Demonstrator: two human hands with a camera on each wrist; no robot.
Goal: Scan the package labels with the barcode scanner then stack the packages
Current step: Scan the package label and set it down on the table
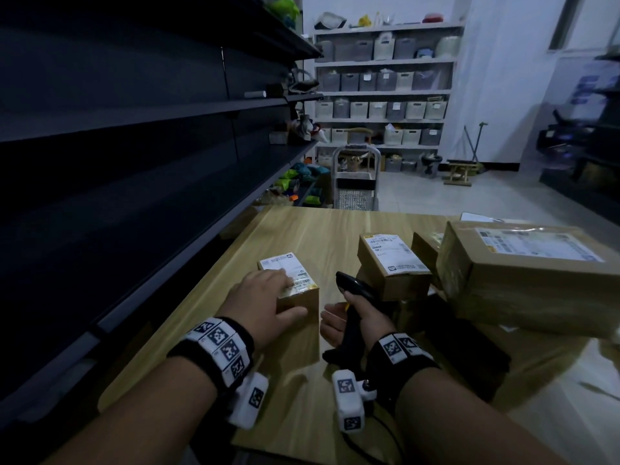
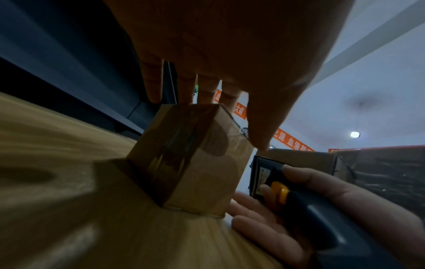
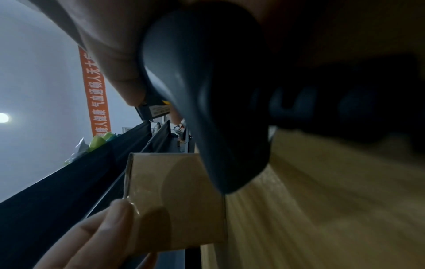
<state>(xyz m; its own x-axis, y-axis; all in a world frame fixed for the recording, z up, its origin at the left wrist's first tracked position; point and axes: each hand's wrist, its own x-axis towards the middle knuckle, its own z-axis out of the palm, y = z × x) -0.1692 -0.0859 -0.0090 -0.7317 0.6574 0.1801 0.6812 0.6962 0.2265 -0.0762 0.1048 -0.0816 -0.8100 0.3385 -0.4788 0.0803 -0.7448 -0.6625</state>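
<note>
A small cardboard box (image 1: 295, 293) with a white label stands on the wooden table (image 1: 302, 229). My left hand (image 1: 268, 293) rests on it, fingers lying on the label and thumb along the near face. In the left wrist view the fingertips (image 2: 188, 94) touch the box (image 2: 195, 163) at its top edge. My right hand (image 1: 359, 317) grips the handle of a black barcode scanner (image 1: 354, 286), just right of that box, head pointing away from me. Its yellow trigger (image 2: 279, 193) shows by the fingers. A second small labelled box (image 1: 392, 263) stands behind the scanner.
A large taped carton (image 1: 526, 273) fills the table's right side, with another box (image 1: 424, 245) behind it. Dark metal shelving (image 1: 134, 129) runs along the left. A hand truck (image 1: 357, 182) stands beyond the table's far edge.
</note>
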